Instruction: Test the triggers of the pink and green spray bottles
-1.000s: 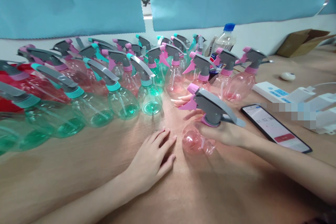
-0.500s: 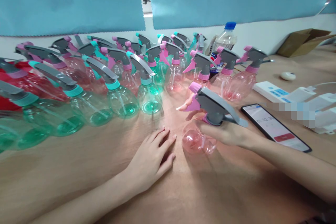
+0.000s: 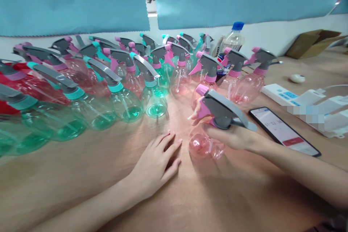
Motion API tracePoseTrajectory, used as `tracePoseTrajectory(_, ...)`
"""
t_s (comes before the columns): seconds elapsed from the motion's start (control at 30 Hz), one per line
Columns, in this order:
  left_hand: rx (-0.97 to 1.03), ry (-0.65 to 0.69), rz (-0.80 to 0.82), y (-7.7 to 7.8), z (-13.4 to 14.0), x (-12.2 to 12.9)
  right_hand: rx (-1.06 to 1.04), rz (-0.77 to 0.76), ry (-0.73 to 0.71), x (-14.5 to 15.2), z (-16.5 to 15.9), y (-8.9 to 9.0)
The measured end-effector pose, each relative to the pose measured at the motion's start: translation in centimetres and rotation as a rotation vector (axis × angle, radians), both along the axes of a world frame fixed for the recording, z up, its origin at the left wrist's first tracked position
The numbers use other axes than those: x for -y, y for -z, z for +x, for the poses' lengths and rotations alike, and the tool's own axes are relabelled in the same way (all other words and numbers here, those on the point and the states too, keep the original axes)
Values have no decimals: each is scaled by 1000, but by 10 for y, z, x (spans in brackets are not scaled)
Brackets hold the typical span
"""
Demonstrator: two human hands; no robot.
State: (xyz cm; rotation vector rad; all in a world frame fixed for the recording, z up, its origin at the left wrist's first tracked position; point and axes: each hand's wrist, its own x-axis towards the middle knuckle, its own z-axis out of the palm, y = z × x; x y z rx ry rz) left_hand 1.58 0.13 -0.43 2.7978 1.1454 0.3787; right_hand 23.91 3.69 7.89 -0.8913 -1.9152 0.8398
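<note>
My right hand is wrapped round the neck of a pink spray bottle with a grey head and pink nozzle. A finger of that hand lies against the pink trigger, and the nozzle points up and left. The bottle's clear pink body rests on or just above the table; I cannot tell which. To its left, my left hand lies flat on the table, fingers stretched out, holding nothing. Just beyond the left hand stands a green spray bottle with a turquoise collar.
Several green and pink spray bottles crowd the back and left of the wooden table. At the right lie a phone and a white power strip. A blue-capped bottle and a cardboard box stand behind.
My right hand's fingers have drawn in toward the pink bottle's trigger. The left hand stays flat in place, and the view has shifted very slightly.
</note>
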Motion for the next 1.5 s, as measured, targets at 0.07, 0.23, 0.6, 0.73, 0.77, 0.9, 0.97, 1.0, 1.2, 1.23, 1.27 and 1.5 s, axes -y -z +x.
tracePoseTrajectory(0.07,7,-2,7,0,0,0,-5,-32,-18,0,1,2)
tracePoseTrajectory(0.23,15,1,9,0,0,-1,-50,-22,-59,0,4,9)
tracePoseTrajectory(0.6,16,-9,-18,1,-1,0,-56,-56,-107,-2,6,9)
tracePoseTrajectory(0.73,9,-4,-16,0,-1,0,-32,-58,-68,-1,5,9)
tracePoseTrajectory(0.77,14,-4,-14,0,0,0,-24,-58,-54,-1,5,9)
tracePoseTrajectory(0.9,27,-9,-15,1,0,-1,-20,-25,-39,-1,5,10)
tracePoseTrajectory(0.97,23,-9,-16,1,0,-1,-23,-8,-45,-2,6,11)
tracePoseTrajectory(1.0,19,-8,-16,1,0,-1,-24,-5,-47,-2,6,12)
tracePoseTrajectory(1.2,9,-10,-23,-3,1,0,-27,-21,-41,-2,5,11)
tracePoseTrajectory(1.23,7,-11,-29,-3,1,0,-27,-22,-39,-2,5,10)
tracePoseTrajectory(1.27,6,-11,-31,-3,1,0,-27,-24,-38,-2,5,10)
tracePoseTrajectory(1.5,19,-10,-14,0,0,0,4,-8,-13,-1,4,7)
